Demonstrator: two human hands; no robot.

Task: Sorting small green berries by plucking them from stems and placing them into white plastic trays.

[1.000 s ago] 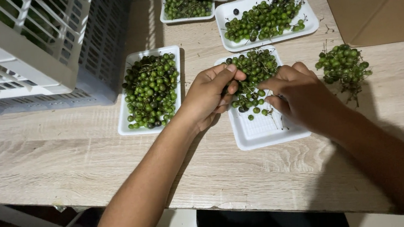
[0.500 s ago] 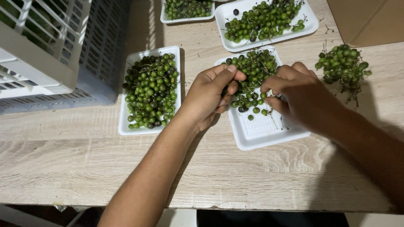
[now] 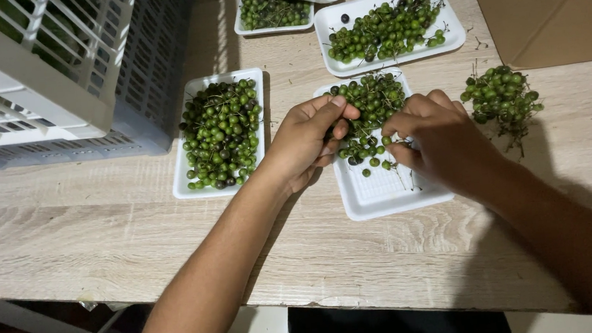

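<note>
- Crates (image 3: 48, 74) of white plastic stand at the far left of the bench (image 3: 101, 243), with green showing through the slats. They fill that corner.
- In front of the crates the wooden bench is bare all the way to its near edge, so there is room to move there.
- A white tray (image 3: 184, 188) lies just right of the crates. It is full of small green berries with thin stems.
- The left hand (image 3: 305, 144) comes in from below and rests at the left edge of the middle tray (image 3: 386, 197). Its fingers (image 3: 330, 109) are bent and pinch at the berry bunch (image 3: 370, 112) in that tray.
- The berry bunch fills the far half of the middle tray. The near half is bare white, with a few loose berries and stems.
- The right hand (image 3: 438, 142) lies over the right side of the same tray. Its fingers (image 3: 397, 124) are curled and pinch at berries; what they grip is too small to tell.
- Behind, at the far edge, more white trays (image 3: 453, 32) hold green berries, close together.
- A loose bunch (image 3: 503, 96) of berries lies on the bench right of the right hand, near a brown cardboard box (image 3: 555, 4).
- The bench in front of that bunch is bare.
</note>
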